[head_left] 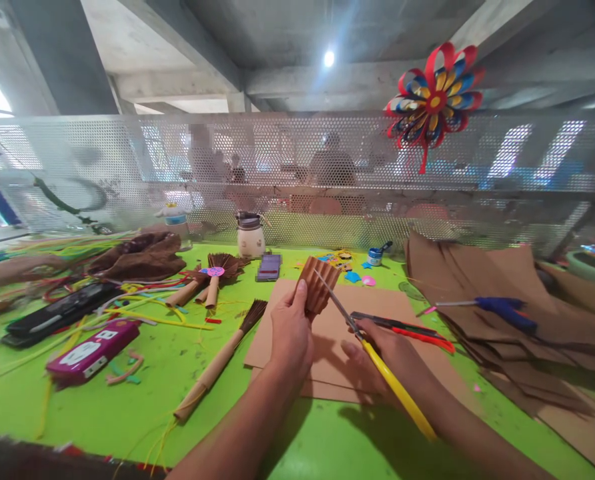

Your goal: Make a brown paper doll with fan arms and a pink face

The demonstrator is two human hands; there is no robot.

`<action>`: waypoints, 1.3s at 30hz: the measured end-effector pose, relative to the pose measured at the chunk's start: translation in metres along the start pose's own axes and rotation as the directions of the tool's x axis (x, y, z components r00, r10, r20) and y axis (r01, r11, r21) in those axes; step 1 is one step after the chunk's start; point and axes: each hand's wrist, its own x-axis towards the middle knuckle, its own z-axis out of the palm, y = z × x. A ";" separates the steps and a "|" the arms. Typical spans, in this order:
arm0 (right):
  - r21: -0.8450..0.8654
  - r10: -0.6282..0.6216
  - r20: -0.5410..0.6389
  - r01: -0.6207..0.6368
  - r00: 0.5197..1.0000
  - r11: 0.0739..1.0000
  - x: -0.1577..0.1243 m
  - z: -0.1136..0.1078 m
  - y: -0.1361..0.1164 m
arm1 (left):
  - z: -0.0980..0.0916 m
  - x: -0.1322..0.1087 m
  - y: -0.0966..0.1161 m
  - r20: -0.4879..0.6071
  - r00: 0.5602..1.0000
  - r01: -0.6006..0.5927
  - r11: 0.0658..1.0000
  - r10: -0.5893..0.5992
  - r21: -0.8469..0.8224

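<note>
My left hand (293,327) grips a pleated piece of brown paper (321,280), thumb on its near face, raised above the table. In my right hand (377,353) is a pair of scissors (387,373) with yellow handles. Their blades slant up to the left across the pleated paper; whether they bite into it I cannot tell. Flat brown cardboard sheets (277,333) lie beneath both hands. Just beyond my right hand rests a black and orange-red tool (422,337), partly hidden. To the left lies a rolled paper stick (217,363) with a frayed, brush-like end.
A stack of brown paper (477,287) and a blue glue gun (502,310) are at right. Leftward lie a purple case (95,353), a black case (62,313) and small paper brooms (210,287). A jar (250,237) and phone (269,267) stand before the perforated screen (287,147).
</note>
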 end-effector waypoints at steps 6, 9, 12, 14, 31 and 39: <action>-0.016 0.029 0.022 -0.028 0.999 0.999 -0.001 -0.004 -0.001 | -0.002 0.001 0.000 -0.004 1.000 0.006 1.000 -0.006 0.007; -0.021 0.016 0.030 -0.016 0.999 1.000 -0.001 -0.006 0.000 | -0.002 0.001 0.001 -0.020 1.000 0.003 1.000 -0.003 0.021; -0.018 0.006 0.019 -0.006 1.000 1.000 -0.002 -0.006 0.001 | -0.001 0.001 0.001 -0.029 1.000 0.003 1.000 -0.002 0.026; -0.012 0.000 0.001 0.000 1.000 1.000 -0.002 -0.005 0.002 | -0.001 0.001 0.001 -0.027 1.000 0.008 1.000 -0.007 0.027; 0.087 -0.021 -0.035 0.024 0.999 0.996 -0.002 0.001 0.006 | -0.003 0.004 0.003 -0.051 0.999 0.018 1.000 -0.017 0.010; 0.092 0.029 0.095 -0.037 0.995 0.995 -0.004 -0.002 0.004 | -0.004 0.003 0.001 -0.076 0.994 0.078 0.997 -0.076 0.025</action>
